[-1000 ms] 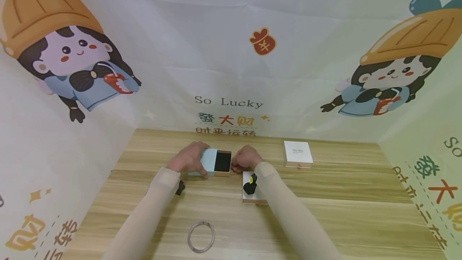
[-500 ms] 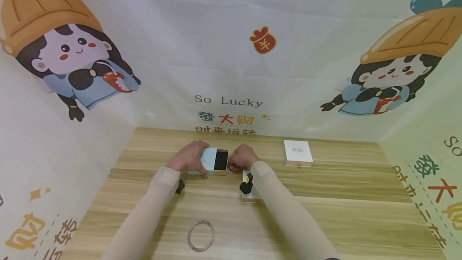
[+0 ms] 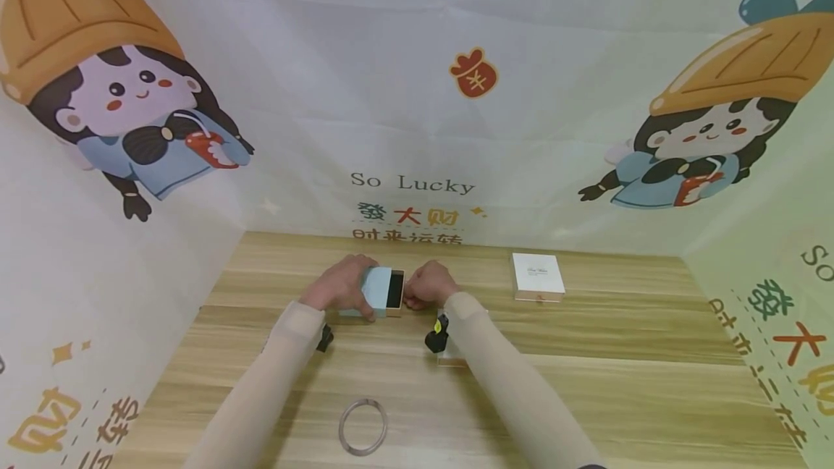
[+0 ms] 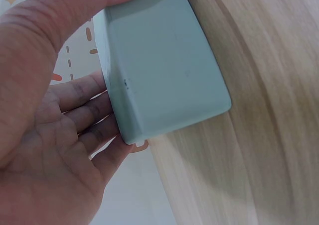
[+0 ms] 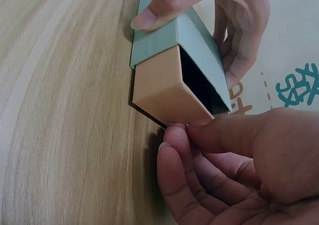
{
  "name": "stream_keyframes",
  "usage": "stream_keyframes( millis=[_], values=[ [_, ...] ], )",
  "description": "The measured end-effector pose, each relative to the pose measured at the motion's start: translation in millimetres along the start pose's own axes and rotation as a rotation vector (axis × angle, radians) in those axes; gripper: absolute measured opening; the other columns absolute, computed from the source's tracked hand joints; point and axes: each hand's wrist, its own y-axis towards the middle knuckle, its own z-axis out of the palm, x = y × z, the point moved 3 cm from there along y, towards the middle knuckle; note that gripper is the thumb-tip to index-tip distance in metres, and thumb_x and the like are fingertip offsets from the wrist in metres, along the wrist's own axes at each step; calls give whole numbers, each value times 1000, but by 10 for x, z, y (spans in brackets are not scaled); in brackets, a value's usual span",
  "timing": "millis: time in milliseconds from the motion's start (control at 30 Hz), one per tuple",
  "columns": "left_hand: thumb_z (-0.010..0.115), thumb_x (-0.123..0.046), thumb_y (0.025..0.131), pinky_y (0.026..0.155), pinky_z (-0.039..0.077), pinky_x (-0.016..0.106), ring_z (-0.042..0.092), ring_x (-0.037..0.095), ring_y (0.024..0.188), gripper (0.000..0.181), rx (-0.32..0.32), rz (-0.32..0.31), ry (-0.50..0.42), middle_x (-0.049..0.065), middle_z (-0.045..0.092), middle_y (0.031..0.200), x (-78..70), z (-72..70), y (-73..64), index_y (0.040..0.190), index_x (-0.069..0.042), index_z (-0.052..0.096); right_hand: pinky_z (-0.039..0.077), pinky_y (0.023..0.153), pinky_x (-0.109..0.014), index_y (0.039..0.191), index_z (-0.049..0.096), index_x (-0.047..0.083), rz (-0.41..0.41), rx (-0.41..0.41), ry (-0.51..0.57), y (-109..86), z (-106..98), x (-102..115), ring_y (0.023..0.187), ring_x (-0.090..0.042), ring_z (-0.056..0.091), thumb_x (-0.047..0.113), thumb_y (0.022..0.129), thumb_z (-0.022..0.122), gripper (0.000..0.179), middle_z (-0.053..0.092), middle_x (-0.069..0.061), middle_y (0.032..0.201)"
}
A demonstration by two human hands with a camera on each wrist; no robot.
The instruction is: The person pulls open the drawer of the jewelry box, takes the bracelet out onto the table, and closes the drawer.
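A pale blue-green drawer box (image 3: 376,292) lies near the back of the table, its tan drawer (image 5: 159,88) with a black inside partly out of the sleeve. My left hand (image 3: 341,284) grips the sleeve, thumb on the near side and fingers round the far side, as the left wrist view shows. At the drawer's end is my right hand (image 3: 430,284), fingers curled, with thumb and index fingertip pinched together right at its front face. Whatever is between those two fingertips is hidden.
A white box (image 3: 538,273) stands at the back right. Another white box (image 3: 451,363) is partly covered by the right wrist and its black wrist camera (image 3: 436,335). Nearer the front lies a translucent bangle (image 3: 363,427). A printed cloth wall (image 3: 410,121) borders the wooden table (image 3: 625,396).
My right hand has moved left along with the drawer, which now sits deeper in the sleeve. The left hand has kept its hold in place.
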Motion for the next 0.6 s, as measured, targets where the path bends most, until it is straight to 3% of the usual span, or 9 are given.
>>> stream_keyframes(
  millis=[267, 600],
  values=[
    [101, -25, 54, 97, 54, 47, 58, 27, 112, 101, -8, -1, 3, 12, 61, 132, 4, -11, 2, 142, -10, 55, 49, 50, -18, 79, 78, 0, -7, -15, -31, 43, 77, 66, 49, -6, 58, 3, 87, 68, 13, 64, 0, 57],
    [101, -23, 54, 96, 54, 47, 58, 28, 112, 100, -10, 13, 6, 12, 61, 132, 29, 21, 31, 142, -9, 56, 51, 49, -19, 79, 76, 0, 20, -14, 30, 76, 156, 74, 51, -8, 61, 1, 88, 69, 11, 71, -8, 66]
  ],
)
